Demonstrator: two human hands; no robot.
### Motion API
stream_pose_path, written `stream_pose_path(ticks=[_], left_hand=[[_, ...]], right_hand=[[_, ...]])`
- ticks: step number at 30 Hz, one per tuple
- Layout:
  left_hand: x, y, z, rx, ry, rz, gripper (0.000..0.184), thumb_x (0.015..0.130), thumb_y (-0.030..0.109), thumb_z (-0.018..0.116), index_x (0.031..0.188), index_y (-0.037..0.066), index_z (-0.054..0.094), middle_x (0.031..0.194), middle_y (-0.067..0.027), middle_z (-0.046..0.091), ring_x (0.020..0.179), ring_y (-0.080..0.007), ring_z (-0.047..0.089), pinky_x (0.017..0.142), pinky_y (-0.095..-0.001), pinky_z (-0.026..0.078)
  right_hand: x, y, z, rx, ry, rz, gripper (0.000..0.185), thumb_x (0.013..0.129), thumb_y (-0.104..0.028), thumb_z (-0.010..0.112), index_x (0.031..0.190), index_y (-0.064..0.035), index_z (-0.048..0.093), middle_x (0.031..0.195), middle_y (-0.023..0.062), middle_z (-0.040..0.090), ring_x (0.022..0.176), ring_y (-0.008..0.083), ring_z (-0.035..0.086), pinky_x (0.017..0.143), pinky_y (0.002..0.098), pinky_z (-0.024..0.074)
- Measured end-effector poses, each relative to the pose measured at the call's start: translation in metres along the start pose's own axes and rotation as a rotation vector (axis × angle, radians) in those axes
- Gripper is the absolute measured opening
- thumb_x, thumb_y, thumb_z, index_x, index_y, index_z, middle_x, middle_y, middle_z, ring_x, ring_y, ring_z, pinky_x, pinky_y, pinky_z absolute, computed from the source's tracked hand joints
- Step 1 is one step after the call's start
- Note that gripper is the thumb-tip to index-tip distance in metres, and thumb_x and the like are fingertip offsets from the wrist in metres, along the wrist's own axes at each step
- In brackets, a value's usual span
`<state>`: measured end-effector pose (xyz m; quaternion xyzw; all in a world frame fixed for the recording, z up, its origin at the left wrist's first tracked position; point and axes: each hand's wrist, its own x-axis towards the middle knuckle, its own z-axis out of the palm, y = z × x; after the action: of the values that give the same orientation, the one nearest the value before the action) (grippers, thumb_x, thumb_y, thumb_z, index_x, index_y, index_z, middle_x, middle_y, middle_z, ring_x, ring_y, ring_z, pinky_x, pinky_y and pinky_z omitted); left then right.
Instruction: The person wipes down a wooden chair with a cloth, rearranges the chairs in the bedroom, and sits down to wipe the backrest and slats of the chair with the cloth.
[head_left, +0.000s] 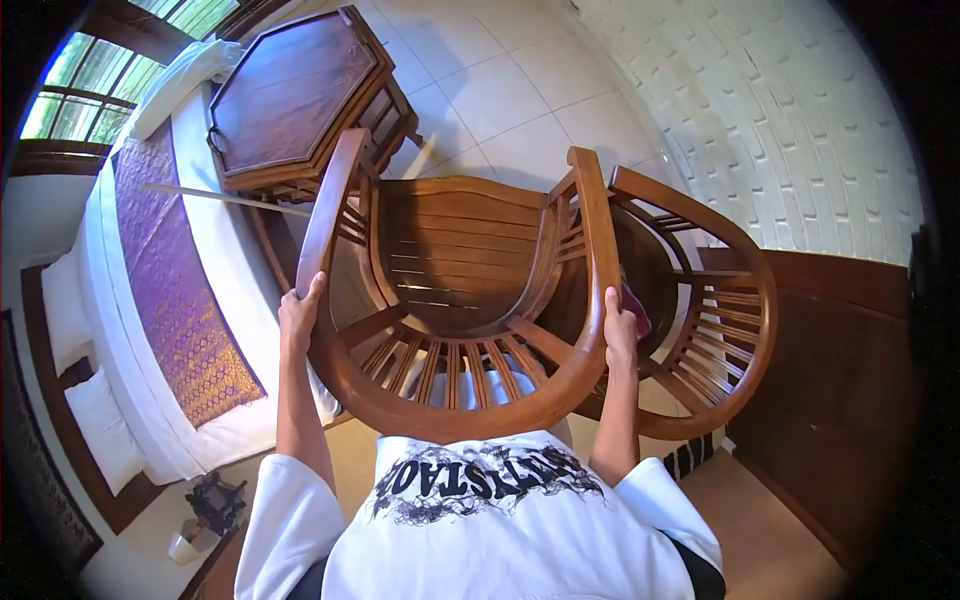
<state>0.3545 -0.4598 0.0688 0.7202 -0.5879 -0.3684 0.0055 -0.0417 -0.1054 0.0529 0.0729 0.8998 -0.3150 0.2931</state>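
Partly hidden behind armchair [460, 255], second chair [658, 262].

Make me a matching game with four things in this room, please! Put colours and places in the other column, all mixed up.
1. Middle chair
2. Table
3. Pillows
4. Long cloth

A. White
B. Purple and gold, across the bed
C. Held by the left hand and right hand
D. Dark top with angled corners, beside the bed

Pairs: 1-C, 2-D, 3-A, 4-B
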Motion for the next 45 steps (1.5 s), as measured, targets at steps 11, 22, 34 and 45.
stream_pose_path(ticks=[11,22,34,45], left_hand=[[-0.034,-0.064,-0.008,-0.053,0.001,-0.045,0.083,0.085,0.064,0.068,0.108,-0.016,0.067,0.095,-0.0236,0.071,0.081,-0.0302,0.069,0.073,-0.0360,0.055],[-0.043,-0.114,-0.014,-0.117,0.006,-0.105,0.082,0.086,0.061,0.070,0.111,-0.017,0.065,0.099,-0.0254,0.071,0.085,-0.0316,0.070,0.075,-0.0362,0.055],[-0.030,-0.151,-0.036,-0.197,0.058,-0.174,0.082,0.085,0.059,0.072,0.114,-0.017,0.064,0.104,-0.0268,0.070,0.090,-0.0335,0.070,0.080,-0.0366,0.056],[-0.006,-0.162,-0.061,-0.317,0.066,-0.188,0.079,0.084,0.054,0.075,0.115,-0.017,0.064,0.101,-0.0238,0.071,0.089,-0.0301,0.069,0.080,-0.0345,0.055]], right_hand=[[-0.041,0.017,-0.002,-0.077,-0.063,0.011,0.078,0.099,-0.056,0.051,0.111,0.0192,0.064,0.109,0.0304,0.068,0.096,0.0368,0.067,0.083,0.0391,0.0521],[-0.051,0.028,0.019,-0.104,-0.083,-0.042,0.077,0.098,-0.057,0.051,0.109,0.0181,0.065,0.108,0.0308,0.068,0.095,0.0388,0.067,0.083,0.0409,0.0523],[-0.057,0.002,0.063,-0.078,-0.120,-0.084,0.071,0.100,-0.052,0.054,0.111,0.0167,0.066,0.106,0.0276,0.070,0.092,0.0338,0.069,0.079,0.0373,0.0539],[-0.052,-0.023,0.097,-0.079,-0.206,-0.096,0.075,0.098,-0.054,0.053,0.110,0.0196,0.063,0.108,0.0322,0.067,0.095,0.0397,0.068,0.083,0.0414,0.0530]])
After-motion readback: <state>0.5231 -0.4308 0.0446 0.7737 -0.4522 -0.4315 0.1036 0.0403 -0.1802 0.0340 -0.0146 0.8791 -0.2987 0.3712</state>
